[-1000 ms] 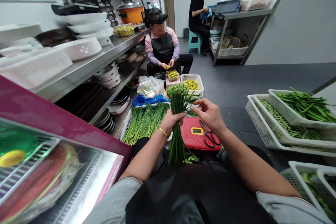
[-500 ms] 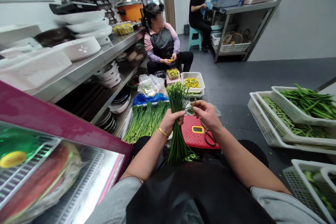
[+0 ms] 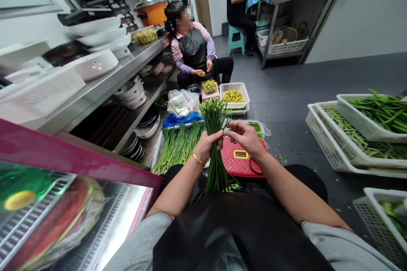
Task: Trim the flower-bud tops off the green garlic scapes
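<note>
My left hand [image 3: 208, 146] is closed round an upright bunch of flowering chives [image 3: 214, 116], with pale green buds at the top and the stem ends low by my apron. My right hand [image 3: 244, 135] is at the bunch's right edge, close to my left thumb, its fingertips pinched on a thin chive stem there. Beneath my hands lies a red quilted lid [image 3: 230, 159] with a yellow-framed window. A dark scissor-like handle [image 3: 255, 166] shows on it, partly hidden by my right forearm. More chives [image 3: 178, 146] lie in a white basket to the left.
Ahead, a seated co-worker [image 3: 193, 46] handles yellow flowers beside a white basket [image 3: 246, 97]. Another person [image 3: 237, 4] sits farther back. Baskets of green beans [image 3: 359, 144] and peppers [image 3: 378, 114] stand right. A steel shelf [image 3: 127, 61] with dishes and a glass-fronted cabinet [image 3: 127, 178] border the left.
My right hand has moved left and slightly down, bringing a stem from beside the bunch against it. My left hand keeps its hold. The view has shifted slightly.
</note>
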Available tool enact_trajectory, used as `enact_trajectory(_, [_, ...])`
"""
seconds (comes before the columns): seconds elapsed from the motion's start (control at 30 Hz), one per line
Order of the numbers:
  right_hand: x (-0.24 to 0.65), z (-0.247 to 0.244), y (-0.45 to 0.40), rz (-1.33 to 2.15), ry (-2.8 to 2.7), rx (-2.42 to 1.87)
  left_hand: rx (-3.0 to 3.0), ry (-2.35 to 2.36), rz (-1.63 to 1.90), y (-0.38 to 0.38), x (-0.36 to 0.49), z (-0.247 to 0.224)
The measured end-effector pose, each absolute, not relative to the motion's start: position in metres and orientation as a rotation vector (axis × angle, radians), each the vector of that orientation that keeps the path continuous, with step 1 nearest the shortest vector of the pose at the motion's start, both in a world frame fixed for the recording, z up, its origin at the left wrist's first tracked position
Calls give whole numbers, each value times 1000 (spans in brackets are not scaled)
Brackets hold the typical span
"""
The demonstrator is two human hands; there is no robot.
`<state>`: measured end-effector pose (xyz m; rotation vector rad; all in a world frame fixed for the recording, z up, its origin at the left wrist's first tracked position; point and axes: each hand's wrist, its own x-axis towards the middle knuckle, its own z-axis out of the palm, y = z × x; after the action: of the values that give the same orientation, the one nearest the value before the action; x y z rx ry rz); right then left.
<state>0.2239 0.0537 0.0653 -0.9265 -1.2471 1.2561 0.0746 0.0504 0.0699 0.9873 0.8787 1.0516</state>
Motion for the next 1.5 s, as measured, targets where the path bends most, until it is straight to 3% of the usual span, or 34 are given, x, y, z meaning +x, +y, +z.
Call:
enact_trajectory(0.9, [228,70,47,1394,-1150,-863,1112,858,999,43,73,72])
enact_trajectory(1.2, [226,70,45,1125,-1269,-967,1091,922,992,45,72,69])
enact_trajectory(1.5, [236,85,48,1082,-1247,-934,1097,828,885,43,67,75])
